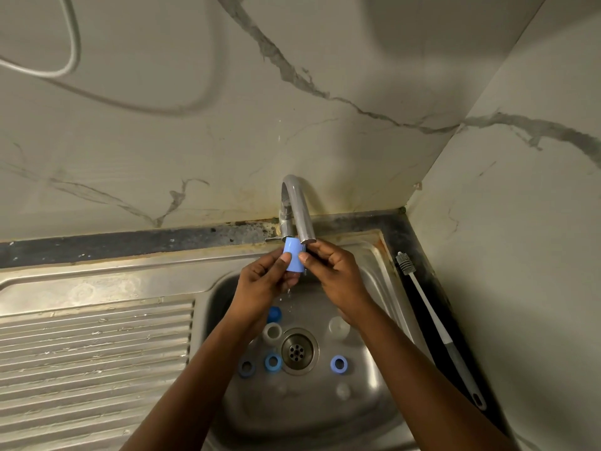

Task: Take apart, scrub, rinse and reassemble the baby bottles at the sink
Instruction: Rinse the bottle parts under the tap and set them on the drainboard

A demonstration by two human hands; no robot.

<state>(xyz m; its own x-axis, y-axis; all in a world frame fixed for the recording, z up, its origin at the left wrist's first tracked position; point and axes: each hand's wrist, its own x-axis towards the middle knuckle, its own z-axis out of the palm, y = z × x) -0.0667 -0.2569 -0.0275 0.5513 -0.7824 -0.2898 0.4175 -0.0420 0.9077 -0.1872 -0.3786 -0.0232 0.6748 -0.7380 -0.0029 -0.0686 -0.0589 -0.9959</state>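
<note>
- Nearest: stainless-steel sink basin (302, 415), with a ribbed steel drainboard (97, 353) on its left. Both forearms reach in over the basin.
- Basin floor, front: small clear blurry piece (343, 390), poss. a silicone teat; can't confirm.
- Next row: three blue plastic screw rings (273, 362) lie flat, two left of the round metal drain strainer (299, 351) and one right of it. All are apart from each other.
- Beyond the drain: clear cylindrical part (272, 332) on the left and clear domed part (339, 327) on the right, near the right forearm. Darker blue cap (274, 314) sits just behind the left one.
- R counter: long white-and-grey bottle brush (439, 323) lies alongside the sink edge, bristle end away, untouched.
- Hands: left hand (266, 278) and right hand (338, 275) both pinch a light-blue cylindrical plastic cap (294, 257), thumbs on the front, fingers curled behind. The cap is held up over the basin, just below the spout of the curved chrome tap (297, 209).
- Drops fall below the cap, so prob. the rinse step.
- Progress (est.): take-apart looks done, since all pcs are loose. Scrub status of the basin pcs is unknown. Left to do: rinse the rest and reassemble. No assembled bottle is in view.
- Far: marble-look wall (357, 60) with a grey cable (74, 43).
</note>
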